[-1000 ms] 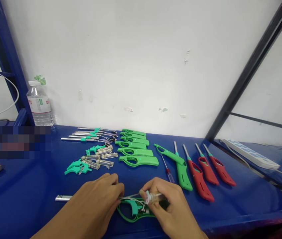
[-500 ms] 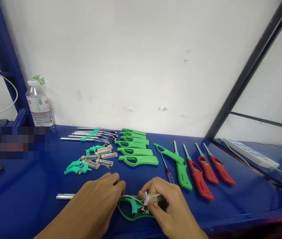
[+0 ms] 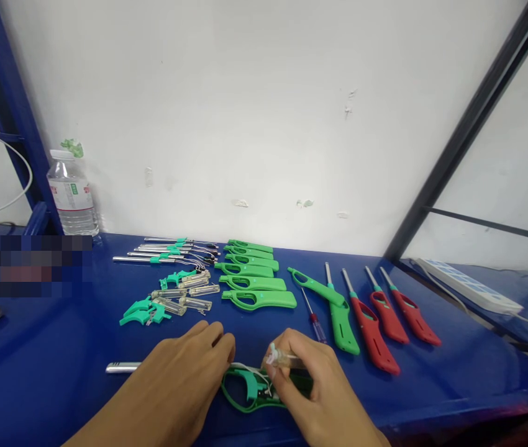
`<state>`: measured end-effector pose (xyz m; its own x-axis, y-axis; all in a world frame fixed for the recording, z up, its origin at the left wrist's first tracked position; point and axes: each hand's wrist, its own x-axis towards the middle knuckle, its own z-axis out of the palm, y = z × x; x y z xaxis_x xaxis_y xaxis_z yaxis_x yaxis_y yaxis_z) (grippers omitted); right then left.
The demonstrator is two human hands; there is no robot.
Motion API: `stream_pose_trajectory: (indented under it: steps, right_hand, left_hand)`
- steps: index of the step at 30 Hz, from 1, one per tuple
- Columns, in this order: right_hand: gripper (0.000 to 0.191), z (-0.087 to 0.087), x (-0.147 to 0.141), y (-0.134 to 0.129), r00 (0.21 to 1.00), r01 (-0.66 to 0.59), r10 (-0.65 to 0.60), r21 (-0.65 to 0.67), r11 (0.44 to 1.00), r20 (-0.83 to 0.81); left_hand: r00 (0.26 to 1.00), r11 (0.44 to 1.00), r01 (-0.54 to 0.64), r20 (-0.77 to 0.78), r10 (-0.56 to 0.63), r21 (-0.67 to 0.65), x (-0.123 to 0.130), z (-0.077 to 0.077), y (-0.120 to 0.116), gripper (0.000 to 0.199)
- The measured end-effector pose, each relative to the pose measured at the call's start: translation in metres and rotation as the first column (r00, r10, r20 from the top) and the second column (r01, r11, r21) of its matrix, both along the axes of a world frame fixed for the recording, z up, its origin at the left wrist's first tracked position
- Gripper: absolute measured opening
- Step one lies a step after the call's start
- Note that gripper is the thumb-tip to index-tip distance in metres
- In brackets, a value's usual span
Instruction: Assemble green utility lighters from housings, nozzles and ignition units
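A green lighter shell half [image 3: 240, 406] lies at the front of the table, with a teal trigger [image 3: 249, 386] and thin white wires inside it. My left hand [image 3: 189, 372] is closed over its front end, where the metal tube [image 3: 123, 367] sticks out to the left; the fingertips are partly hidden. Just above the shell's handle, my right hand [image 3: 310, 385] pinches a small clear fuel tank [image 3: 286, 359] with a whitish valve end facing left. The handle's far end is hidden behind that hand.
Behind lie several green shell halves [image 3: 261, 300], clear fuel tanks [image 3: 196, 304], teal triggers [image 3: 140, 310] and metal tubes [image 3: 143, 259]. A screwdriver [image 3: 317, 326], a green lighter [image 3: 343, 326] and red lighters [image 3: 378, 341] are at right. A water bottle [image 3: 72, 198] stands back left.
My right hand has raised the clear fuel tank slightly and tilted it nearer to level above the shell. My left hand has stayed in place.
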<state>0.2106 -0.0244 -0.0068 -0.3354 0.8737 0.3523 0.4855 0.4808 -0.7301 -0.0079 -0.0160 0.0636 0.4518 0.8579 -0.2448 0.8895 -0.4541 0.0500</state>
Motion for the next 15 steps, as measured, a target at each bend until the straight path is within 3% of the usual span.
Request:
stream_pose_trajectory:
  steps: [15]
  right_hand:
    - [0.016,0.0038,0.0009,-0.0029,0.994,-0.005,0.015,-0.091,0.996,0.109]
  left_hand:
    - [1.000,0.999,0.002,0.000,-0.002,0.034,0.0030,0.0064,-0.0025,0.057]
